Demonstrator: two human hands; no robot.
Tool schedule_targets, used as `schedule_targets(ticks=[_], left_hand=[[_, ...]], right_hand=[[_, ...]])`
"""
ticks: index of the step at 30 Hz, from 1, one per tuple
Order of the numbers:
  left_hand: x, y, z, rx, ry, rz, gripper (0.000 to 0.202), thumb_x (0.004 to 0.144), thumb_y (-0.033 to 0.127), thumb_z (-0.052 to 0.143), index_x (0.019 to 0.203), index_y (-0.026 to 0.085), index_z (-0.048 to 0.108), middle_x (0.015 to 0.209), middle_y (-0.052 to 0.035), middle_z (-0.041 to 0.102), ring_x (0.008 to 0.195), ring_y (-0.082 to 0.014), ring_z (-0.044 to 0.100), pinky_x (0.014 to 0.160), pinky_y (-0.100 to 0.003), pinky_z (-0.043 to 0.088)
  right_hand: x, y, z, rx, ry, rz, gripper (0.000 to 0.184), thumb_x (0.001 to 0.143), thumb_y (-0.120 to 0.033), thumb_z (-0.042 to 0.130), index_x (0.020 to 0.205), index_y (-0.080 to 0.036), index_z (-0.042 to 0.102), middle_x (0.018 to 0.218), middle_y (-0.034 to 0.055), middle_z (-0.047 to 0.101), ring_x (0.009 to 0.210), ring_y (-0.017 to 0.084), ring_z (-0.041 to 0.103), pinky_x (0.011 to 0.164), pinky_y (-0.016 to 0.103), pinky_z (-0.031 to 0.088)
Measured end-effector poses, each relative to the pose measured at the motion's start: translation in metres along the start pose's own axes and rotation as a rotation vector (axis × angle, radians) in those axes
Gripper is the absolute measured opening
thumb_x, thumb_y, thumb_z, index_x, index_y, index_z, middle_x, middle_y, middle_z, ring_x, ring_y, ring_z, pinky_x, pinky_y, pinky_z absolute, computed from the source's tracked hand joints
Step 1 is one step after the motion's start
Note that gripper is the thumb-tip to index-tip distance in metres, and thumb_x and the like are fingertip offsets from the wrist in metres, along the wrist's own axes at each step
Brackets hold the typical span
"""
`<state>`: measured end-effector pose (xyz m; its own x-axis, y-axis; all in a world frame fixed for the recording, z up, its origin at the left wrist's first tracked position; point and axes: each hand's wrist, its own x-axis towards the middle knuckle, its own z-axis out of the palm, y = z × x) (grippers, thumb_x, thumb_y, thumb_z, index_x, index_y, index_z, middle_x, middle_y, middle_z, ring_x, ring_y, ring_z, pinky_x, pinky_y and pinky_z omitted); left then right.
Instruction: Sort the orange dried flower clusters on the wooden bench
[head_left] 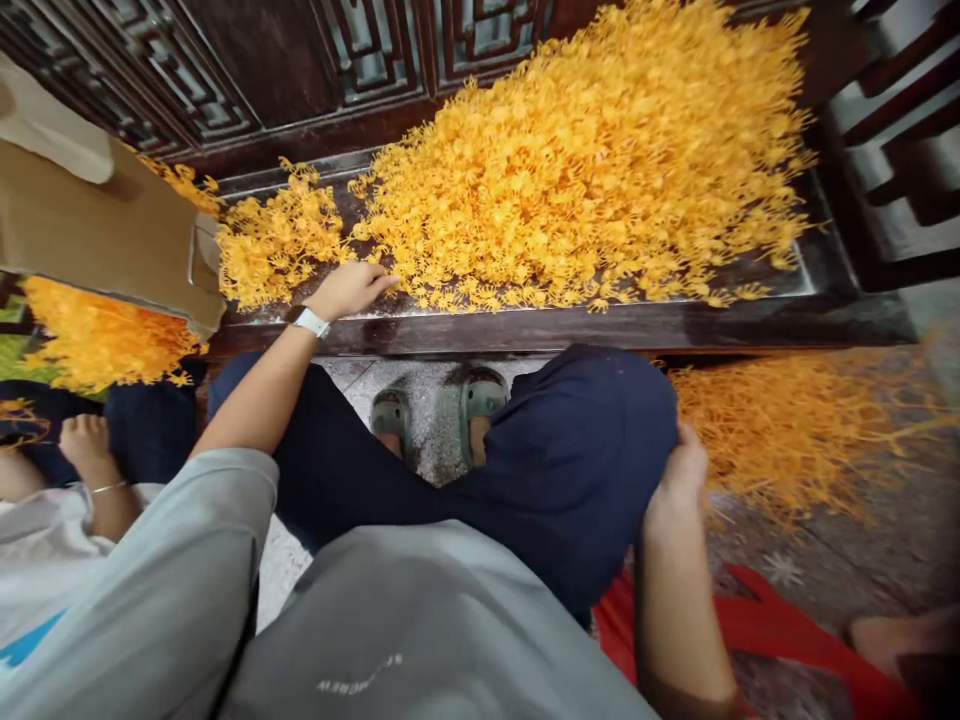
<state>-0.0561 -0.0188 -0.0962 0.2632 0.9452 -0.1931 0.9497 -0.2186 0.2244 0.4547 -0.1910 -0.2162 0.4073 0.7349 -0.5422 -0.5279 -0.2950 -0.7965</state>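
Observation:
A large heap of small yellow-orange, spidery plastic pieces (570, 170) covers much of a dark wooden bench top. At the heap's lower left edge is my left hand (349, 288), a white watch on its wrist. Its fingers are closed together, the tips touching the nearest pieces; whatever they hold is too small to make out. A smaller cluster of the same pieces (277, 245) lies just left of that hand. My right hand (679, 480) rests against the outer side of my right knee, slightly blurred, with its fingers mostly hidden.
On the left stands a cardboard box (97, 230), with more orange pieces (112, 335) below it. Another person's hand (86, 445) is at the far left. Stringy orange pieces (795, 430) lie low on the right, near a red item (780, 640). Carved lattice panels (375, 50) back the bench.

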Motion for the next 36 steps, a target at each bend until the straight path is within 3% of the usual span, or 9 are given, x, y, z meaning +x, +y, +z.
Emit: schedule_targets(ticks=[3, 5, 8, 10, 14, 18, 24, 29, 36], left_hand=[[0.007, -0.017, -0.017, -0.042, -0.034, -0.041, 0.044, 0.096, 0.057, 0.062, 0.071, 0.021, 0.058, 0.065, -0.0044, 0.057, 0.063, -0.0196, 0.052, 0.068, -0.034, 0.038], [0.013, -0.027, -0.027, -0.001, 0.065, -0.113, 0.033, 0.095, 0.049, 0.065, 0.087, 0.018, 0.069, 0.078, -0.0083, 0.066, 0.074, -0.0234, 0.060, 0.077, -0.036, 0.046], [0.026, -0.037, -0.032, 0.171, 0.216, -0.229, 0.035, 0.091, 0.035, 0.068, 0.116, 0.012, 0.074, 0.117, -0.0220, 0.070, 0.112, -0.0379, 0.066, 0.100, -0.048, 0.051], [0.035, -0.038, -0.030, 0.280, 0.195, -0.306, 0.040, 0.089, 0.030, 0.068, 0.122, 0.008, 0.075, 0.133, -0.0284, 0.065, 0.131, -0.0467, 0.058, 0.109, -0.057, 0.049], [0.048, -0.037, -0.032, 0.311, 0.158, -0.448, 0.044, 0.097, 0.027, 0.053, 0.130, 0.006, 0.073, 0.129, -0.0291, 0.069, 0.134, -0.0472, 0.058, 0.114, -0.061, 0.046], [0.049, -0.043, -0.040, 0.299, 0.224, -0.363, 0.048, 0.102, 0.030, 0.045, 0.135, 0.007, 0.071, 0.137, -0.0276, 0.066, 0.134, -0.0414, 0.058, 0.119, -0.055, 0.042], [0.037, -0.060, -0.030, 0.308, 0.130, -0.397, 0.038, 0.092, 0.036, 0.063, 0.118, 0.014, 0.079, 0.138, -0.0276, 0.066, 0.140, -0.0494, 0.049, 0.112, -0.061, 0.045], [0.043, -0.081, -0.039, 0.084, 0.424, -0.422, 0.032, 0.098, 0.029, 0.053, 0.121, 0.015, 0.072, 0.120, -0.0235, 0.071, 0.126, -0.0431, 0.058, 0.113, -0.061, 0.043], [0.035, -0.106, -0.065, -0.155, 0.800, -0.392, 0.036, 0.110, 0.039, 0.040, 0.135, 0.020, 0.057, 0.117, -0.0169, 0.066, 0.114, -0.0341, 0.064, 0.109, -0.054, 0.047]], right_hand=[[-0.001, -0.028, -0.002, 0.084, 0.005, 0.025, 0.020, 0.083, -0.026, 0.063, 0.063, -0.027, 0.064, 0.064, 0.0017, 0.040, 0.048, 0.011, 0.035, 0.043, 0.032, 0.025], [-0.008, -0.039, 0.002, 0.126, -0.036, -0.012, 0.014, 0.077, -0.024, 0.063, 0.064, -0.027, 0.066, 0.063, 0.0005, 0.034, 0.048, 0.010, 0.030, 0.043, 0.031, 0.020], [-0.025, -0.035, 0.017, 0.182, -0.048, 0.003, 0.007, 0.074, -0.023, 0.064, 0.067, -0.024, 0.065, 0.062, -0.0016, 0.036, 0.048, 0.008, 0.031, 0.041, 0.024, 0.025], [-0.040, -0.021, 0.032, 0.227, -0.056, 0.071, 0.005, 0.071, -0.024, 0.066, 0.069, -0.021, 0.063, 0.060, -0.0040, 0.040, 0.047, 0.007, 0.032, 0.040, 0.021, 0.028], [-0.079, 0.019, 0.066, 0.265, -0.088, 0.234, 0.019, 0.063, -0.026, 0.075, 0.073, -0.019, 0.060, 0.057, -0.0068, 0.047, 0.046, 0.006, 0.037, 0.040, 0.019, 0.032], [-0.108, 0.048, 0.096, 0.183, -0.151, 0.404, 0.031, 0.057, -0.032, 0.081, 0.075, -0.018, 0.060, 0.057, -0.0063, 0.052, 0.045, 0.006, 0.039, 0.039, 0.018, 0.031], [-0.120, 0.060, 0.131, 0.070, -0.287, 0.308, 0.035, 0.058, -0.037, 0.086, 0.077, -0.019, 0.063, 0.057, -0.0056, 0.055, 0.046, 0.007, 0.042, 0.041, 0.018, 0.032], [-0.126, 0.070, 0.155, -0.059, -0.372, 0.272, 0.031, 0.066, -0.042, 0.082, 0.078, -0.020, 0.064, 0.058, -0.0044, 0.055, 0.048, 0.008, 0.043, 0.043, 0.019, 0.032], [-0.124, 0.083, 0.165, -0.098, -0.369, 0.263, 0.029, 0.068, -0.043, 0.080, 0.079, -0.020, 0.066, 0.058, -0.0041, 0.055, 0.047, 0.009, 0.043, 0.044, 0.020, 0.029]])
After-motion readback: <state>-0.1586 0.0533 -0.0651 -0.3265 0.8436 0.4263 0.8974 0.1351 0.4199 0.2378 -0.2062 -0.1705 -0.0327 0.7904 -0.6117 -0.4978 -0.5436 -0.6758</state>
